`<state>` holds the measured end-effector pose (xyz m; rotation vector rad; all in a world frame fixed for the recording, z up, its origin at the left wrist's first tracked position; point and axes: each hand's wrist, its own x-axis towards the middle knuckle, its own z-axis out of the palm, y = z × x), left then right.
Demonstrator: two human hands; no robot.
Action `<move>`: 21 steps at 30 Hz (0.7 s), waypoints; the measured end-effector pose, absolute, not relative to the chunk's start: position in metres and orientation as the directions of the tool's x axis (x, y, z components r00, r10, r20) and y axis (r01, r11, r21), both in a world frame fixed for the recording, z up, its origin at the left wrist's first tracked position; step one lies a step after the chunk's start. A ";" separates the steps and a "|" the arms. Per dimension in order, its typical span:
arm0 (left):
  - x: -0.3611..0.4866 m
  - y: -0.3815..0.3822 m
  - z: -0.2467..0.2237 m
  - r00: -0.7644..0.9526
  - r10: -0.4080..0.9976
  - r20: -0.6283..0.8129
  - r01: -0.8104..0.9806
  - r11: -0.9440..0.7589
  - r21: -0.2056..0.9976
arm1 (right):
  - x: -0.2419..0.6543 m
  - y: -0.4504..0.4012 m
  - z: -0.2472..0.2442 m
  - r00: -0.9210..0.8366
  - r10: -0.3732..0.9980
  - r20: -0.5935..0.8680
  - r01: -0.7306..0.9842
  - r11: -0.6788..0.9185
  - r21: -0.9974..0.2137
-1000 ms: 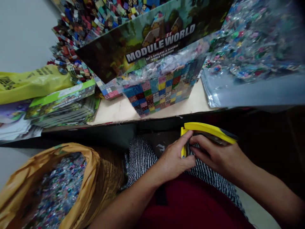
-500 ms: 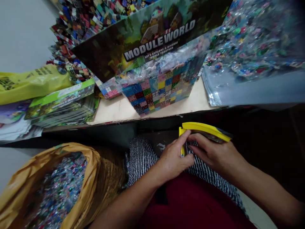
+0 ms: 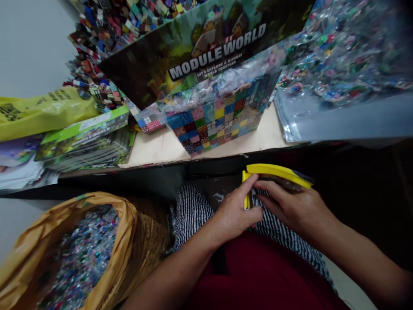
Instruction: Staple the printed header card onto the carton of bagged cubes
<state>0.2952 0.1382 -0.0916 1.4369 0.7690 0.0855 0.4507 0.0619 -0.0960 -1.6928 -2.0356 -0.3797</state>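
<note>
Closed on the short upright part of a yellow hinged tool point(image 3: 280, 171), the left hand point(image 3: 237, 213) sets its forefinger near the hinge and its thumb lower down. Curled against the longer arm, the right hand point(image 3: 292, 204) also grips the tool, its fingertips near the left hand's; whether they pinch something small, I cannot tell. Both hands work above the lap, just below the table edge point(image 3: 155, 159).

From the left, a yellow plastic bag point(image 3: 48, 110) lies above white papers point(image 3: 22, 178), next to a stack of booklets point(image 3: 85, 144). Below them, a tan sack point(image 3: 130, 219) stands with its mouth wide, holding shiny little packets point(image 3: 88, 249). Behind the booklets rises a heap of coloured blocks point(image 3: 106, 47). Mid-table, 1 checkered box point(image 3: 222, 125) shows clear plastic under its raised "MODULE WORLD" flap point(image 3: 219, 56). At far right, bagged pieces point(image 3: 348, 64) lie on flat clear bags point(image 3: 342, 118).
</note>
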 end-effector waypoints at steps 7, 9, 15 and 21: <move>0.297 0.138 -0.091 0.738 0.502 -0.451 0.397 0.217 0.892 | 0.450 0.064 -0.100 -0.121 0.819 0.561 0.968 0.221 -0.115; 0.298 0.138 -0.093 0.733 0.505 -0.456 0.384 0.246 0.890 | 0.449 0.064 -0.103 -0.070 0.821 0.567 0.970 0.187 -0.152; 0.300 0.137 -0.096 0.720 0.519 -0.461 0.365 0.281 0.888 | 0.443 0.065 -0.102 -0.031 0.800 0.599 0.984 0.131 -0.125; 0.300 0.137 -0.094 0.703 0.609 -0.368 0.446 0.026 0.895 | 0.437 0.065 -0.104 0.033 0.806 0.592 0.990 0.055 -0.130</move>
